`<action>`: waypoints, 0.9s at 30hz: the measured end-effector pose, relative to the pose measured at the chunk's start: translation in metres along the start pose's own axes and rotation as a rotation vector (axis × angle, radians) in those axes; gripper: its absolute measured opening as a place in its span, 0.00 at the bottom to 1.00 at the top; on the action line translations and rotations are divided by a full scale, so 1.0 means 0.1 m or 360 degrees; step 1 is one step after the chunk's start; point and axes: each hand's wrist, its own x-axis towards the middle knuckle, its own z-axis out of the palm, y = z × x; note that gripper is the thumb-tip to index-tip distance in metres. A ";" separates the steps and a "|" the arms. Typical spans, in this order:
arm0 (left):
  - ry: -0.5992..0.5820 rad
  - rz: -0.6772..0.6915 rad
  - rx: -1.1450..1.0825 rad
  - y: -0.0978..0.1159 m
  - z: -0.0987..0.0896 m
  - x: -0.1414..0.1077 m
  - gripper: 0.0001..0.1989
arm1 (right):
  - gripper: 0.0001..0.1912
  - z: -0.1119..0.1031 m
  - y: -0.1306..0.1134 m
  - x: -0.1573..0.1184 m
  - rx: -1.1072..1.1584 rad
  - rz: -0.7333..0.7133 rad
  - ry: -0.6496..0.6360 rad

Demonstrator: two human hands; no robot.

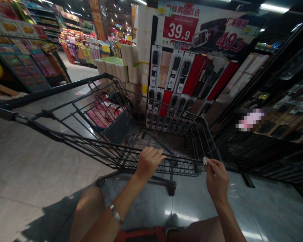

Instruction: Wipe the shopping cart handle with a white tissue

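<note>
A black wire shopping cart point(131, 148) stands sideways in front of me. My left hand point(149, 163) is wrapped over the near top rail of the cart. Between the thumb and fingers of my right hand point(217, 178) is a small crumpled whitish wad, perhaps tissue or cloth point(204, 163), pressed to the cart's near right corner. Inside the cart, the wire basket shows its bare grid floor, and a dark panel point(118, 127) sits toward the handle end. The cart's handle point(53, 90) extends to the left.
Behind the cart stands a rack of packaged belts point(176, 70) under a price sign point(204, 30). Stacked paper rolls point(130, 60) are beside it. Pink goods point(104, 112) show through the cart's wires. A red-orange seat or stool edge point(141, 232) is below me. Dark shelving lines the right.
</note>
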 end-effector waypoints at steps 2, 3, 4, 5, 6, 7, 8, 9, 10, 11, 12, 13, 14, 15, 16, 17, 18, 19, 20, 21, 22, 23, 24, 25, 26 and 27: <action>-0.0044 -0.0031 0.0019 0.02 0.06 0.05 0.11 | 0.14 0.05 0.05 0.06 -0.0012 0.0019 0.0040; -0.0061 -0.0041 0.0025 0.04 0.09 0.08 0.11 | 0.14 0.08 0.08 0.09 -0.0023 0.0024 0.0071; -0.0077 -0.0051 0.0029 0.05 0.12 0.12 0.11 | 0.14 0.11 0.10 0.12 -0.0035 0.0033 0.0105; -0.0093 -0.0058 0.0031 0.06 0.14 0.15 0.10 | 0.13 0.15 0.12 0.15 -0.0046 0.0048 0.0142; -0.0115 -0.0072 0.0031 0.08 0.17 0.19 0.10 | 0.13 0.18 0.13 0.19 -0.0055 0.0064 0.0181; -0.0145 -0.0093 0.0031 0.09 0.20 0.22 0.10 | 0.13 0.22 0.15 0.22 -0.0063 0.0084 0.0222; -0.0179 -0.0119 0.0032 0.11 0.23 0.26 0.10 | 0.12 0.26 0.16 0.25 -0.0068 0.0105 0.0261; -0.0213 -0.0149 0.0033 0.12 0.25 0.30 0.09 | 0.12 0.30 0.17 0.29 -0.0069 0.0129 0.0294; -0.0238 -0.0172 0.0036 0.14 0.28 0.34 0.09 | 0.11 0.34 0.18 0.33 -0.0067 0.0157 0.0322; -0.0257 -0.0191 0.0039 0.15 0.31 0.38 0.09 | 0.11 0.39 0.18 0.36 -0.0062 0.0188 0.0347; -0.0274 -0.0208 0.0044 0.17 0.35 0.42 0.09 | 0.10 0.44 0.18 0.40 -0.0053 0.0222 0.0366; -0.0291 -0.0223 0.0048 0.18 0.38 0.46 0.09 | 0.09 0.49 0.18 0.44 -0.0045 0.0256 0.0385; -0.0308 -0.0239 0.0050 0.19 0.41 0.50 0.09 | 0.09 0.54 0.18 0.47 -0.0037 0.0287 0.0404; -0.0327 -0.0255 0.0050 0.20 0.44 0.54 0.10 | 0.08 0.60 0.17 0.50 -0.0027 0.0316 0.0420; -0.0345 -0.0270 0.0048 0.21 0.47 0.58 0.10 | 0.07 0.66 0.16 0.52 -0.0016 0.0350 0.0441; -0.0362 -0.0285 0.0045 0.22 0.50 0.61 0.10 | 0.06 0.72 0.14 0.53 0.0001 0.0399 0.0468; -0.0379 -0.0298 0.0043 0.22 0.52 0.64 0.11 | 0.06 0.79 0.12 0.54 0.0024 0.0454 0.0491; -0.0394 -0.0309 0.0041 0.23 0.54 0.68 0.11 | 0.05 0.86 0.09 0.53 0.0055 0.0523 0.0518; -0.0408 -0.0318 0.0039 0.23 0.56 0.71 0.11 | 0.04 0.94 0.06 0.52 0.0096 0.0594 0.0529; -0.0421 -0.0323 0.0038 0.24 0.58 0.74 0.10 | 0.04 1.01 0.03 0.50 0.0151 0.0661 0.0528; -0.0435 -0.0331 0.0037 0.24 0.60 0.76 0.10 | 0.04 1.09 -0.01 0.47 0.0213 0.0729 0.0524; -0.0449 -0.0345 0.0032 0.24 0.61 0.79 0.10 | 0.04 1.16 -0.05 0.44 0.0278 0.0775 0.0501; -0.0461 -0.0365 0.0026 0.24 0.62 0.81 0.10 | 0.04 1.24 -0.09 0.41 0.0333 0.0812 0.0491; -0.0472 -0.0390 0.0017 0.24 0.63 0.83 0.10 | 0.04 1.31 -0.11 0.36 0.0385 0.0844 0.0476; -0.0478 -0.0415 0.0007 0.24 0.65 0.85 0.10 | 0.04 1.38 -0.14 0.32 0.0444 0.0889 0.0441; -0.0480 -0.0436 -0.0002 0.24 0.66 0.86 0.10 | 0.05 1.45 -0.15 0.26 0.0510 0.0948 0.0393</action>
